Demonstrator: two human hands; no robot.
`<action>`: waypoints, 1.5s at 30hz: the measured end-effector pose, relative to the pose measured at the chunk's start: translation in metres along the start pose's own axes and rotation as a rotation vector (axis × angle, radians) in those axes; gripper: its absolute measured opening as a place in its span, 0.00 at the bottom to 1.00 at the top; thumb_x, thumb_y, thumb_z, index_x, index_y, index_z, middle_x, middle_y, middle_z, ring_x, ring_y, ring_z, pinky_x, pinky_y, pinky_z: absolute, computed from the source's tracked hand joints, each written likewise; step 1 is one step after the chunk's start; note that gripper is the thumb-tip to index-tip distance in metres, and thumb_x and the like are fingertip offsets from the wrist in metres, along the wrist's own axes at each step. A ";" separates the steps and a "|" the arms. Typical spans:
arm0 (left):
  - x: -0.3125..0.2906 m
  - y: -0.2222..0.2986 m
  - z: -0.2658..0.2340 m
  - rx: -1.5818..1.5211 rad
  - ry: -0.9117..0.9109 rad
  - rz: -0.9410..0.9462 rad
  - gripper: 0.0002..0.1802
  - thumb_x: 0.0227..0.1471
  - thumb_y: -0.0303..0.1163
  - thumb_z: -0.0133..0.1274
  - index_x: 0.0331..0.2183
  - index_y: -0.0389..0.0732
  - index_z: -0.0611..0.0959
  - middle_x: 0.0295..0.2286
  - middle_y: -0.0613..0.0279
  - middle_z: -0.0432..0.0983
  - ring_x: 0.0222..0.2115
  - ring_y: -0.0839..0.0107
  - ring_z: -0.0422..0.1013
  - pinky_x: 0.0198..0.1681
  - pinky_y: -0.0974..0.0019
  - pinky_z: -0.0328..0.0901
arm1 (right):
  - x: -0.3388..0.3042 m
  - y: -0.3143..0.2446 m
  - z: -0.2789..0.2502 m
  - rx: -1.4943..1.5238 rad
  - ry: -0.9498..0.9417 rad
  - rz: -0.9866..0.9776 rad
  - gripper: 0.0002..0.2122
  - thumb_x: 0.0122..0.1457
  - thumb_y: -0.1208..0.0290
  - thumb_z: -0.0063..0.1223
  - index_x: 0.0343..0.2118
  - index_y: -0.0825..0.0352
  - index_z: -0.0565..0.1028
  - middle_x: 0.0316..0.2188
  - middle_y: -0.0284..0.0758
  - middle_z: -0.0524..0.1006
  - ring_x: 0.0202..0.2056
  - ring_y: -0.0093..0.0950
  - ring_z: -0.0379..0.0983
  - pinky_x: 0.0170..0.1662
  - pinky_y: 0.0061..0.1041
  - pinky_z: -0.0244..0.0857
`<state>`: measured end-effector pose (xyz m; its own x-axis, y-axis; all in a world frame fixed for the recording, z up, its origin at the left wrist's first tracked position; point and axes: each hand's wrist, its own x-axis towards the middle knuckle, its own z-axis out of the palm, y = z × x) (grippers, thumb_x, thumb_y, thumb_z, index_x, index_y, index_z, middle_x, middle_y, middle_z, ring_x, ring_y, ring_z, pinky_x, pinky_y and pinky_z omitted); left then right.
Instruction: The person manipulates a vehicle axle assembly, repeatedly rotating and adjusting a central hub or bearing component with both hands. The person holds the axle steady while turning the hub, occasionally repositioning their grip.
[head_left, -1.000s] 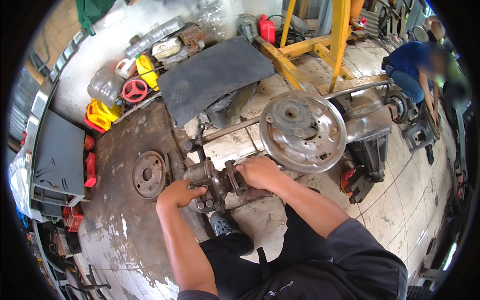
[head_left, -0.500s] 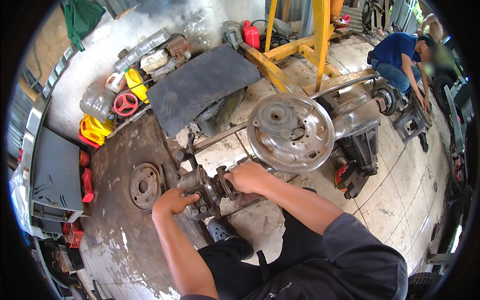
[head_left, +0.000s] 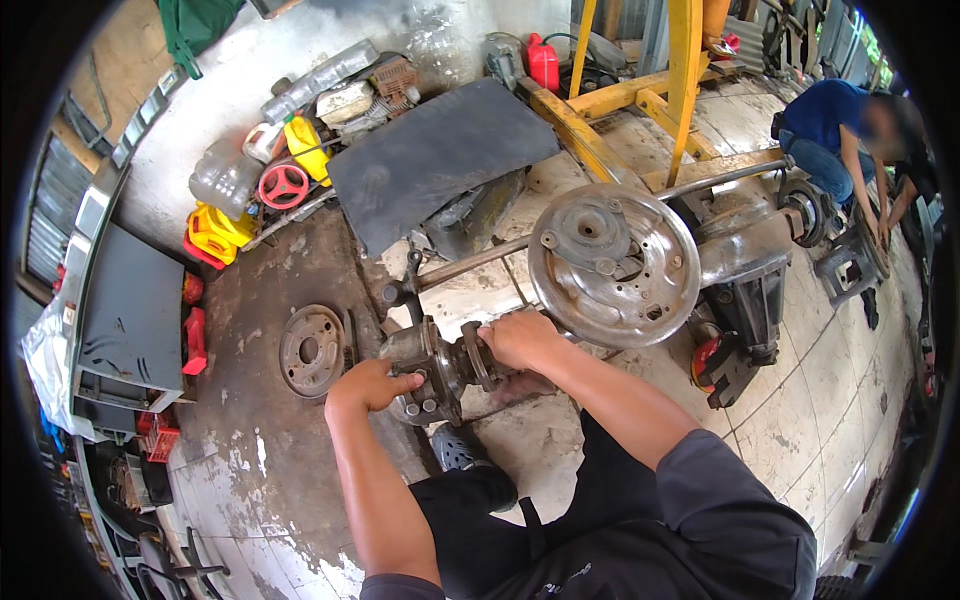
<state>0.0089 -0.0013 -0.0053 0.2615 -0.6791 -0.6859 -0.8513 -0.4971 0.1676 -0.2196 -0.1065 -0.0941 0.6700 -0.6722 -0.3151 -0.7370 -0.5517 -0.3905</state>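
A greasy metal wheel hub assembly with several bolt heads stands in front of me, above my shoe. My left hand grips its left side, the thumb lying across the bolted face and the other fingers mostly hidden. At its right side is a dark flange, and my right hand is closed over that flange's edge. Just beyond my right hand rests a large round brake backing plate on an axle. A drilled round metal plate lies on the floor left of my left hand.
A dark flat panel lies behind the hub. Yellow metal framing stands farther back. A differential housing extends to the right. A person in a blue shirt bends over a metal part. A grey cabinet stands left.
The view has swung a little left, so everything sits farther right in the picture. Both hands keep their hold on the hub and flange. The person at right has bent lower.
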 end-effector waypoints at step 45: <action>-0.013 0.001 0.013 -0.032 0.149 -0.015 0.51 0.46 0.66 0.54 0.55 0.30 0.70 0.48 0.38 0.72 0.52 0.48 0.68 0.55 0.56 0.62 | -0.016 0.019 0.027 0.045 0.431 -0.112 0.25 0.66 0.57 0.35 0.23 0.70 0.80 0.26 0.46 0.80 0.33 0.44 0.76 0.41 0.41 0.66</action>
<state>-0.0017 0.0140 -0.0058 0.3410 -0.7430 -0.5760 -0.8325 -0.5232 0.1820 -0.2424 -0.0930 -0.1197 0.6400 -0.7594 0.1171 -0.6513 -0.6170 -0.4418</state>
